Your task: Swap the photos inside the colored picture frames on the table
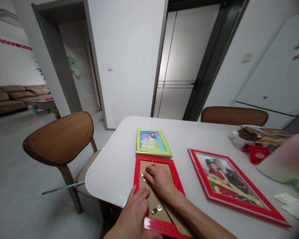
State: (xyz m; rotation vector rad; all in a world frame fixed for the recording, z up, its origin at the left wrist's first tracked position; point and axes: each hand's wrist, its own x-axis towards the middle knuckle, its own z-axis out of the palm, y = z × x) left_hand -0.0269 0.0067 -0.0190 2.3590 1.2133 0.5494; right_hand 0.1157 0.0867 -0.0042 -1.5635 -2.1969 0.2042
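Observation:
A red picture frame (178, 179) lies face down on the table, its brown backing board (165, 167) showing. My left hand (136, 212) grips its left side near the bottom corner, fingers over the rim. Bent inward, the fingers of my right hand (161, 182) press together on the upper part of the board; what is between them, if anything, is hidden. A small metal hanger (144, 178) sits just left of those fingertips, and a metal clip (156, 209) is lower on the board. Touching the frame's far edge is a lime-green picture frame (166, 143), picture up.
Another red picture frame (199, 176) lies face up on the white table (109, 169) at right. Beyond it are a pale container (284, 159), a red packet (259, 154), plastic bags (261, 134) and tissues (289, 202). Wooden chairs stand left (62, 139) and at the far side (234, 115).

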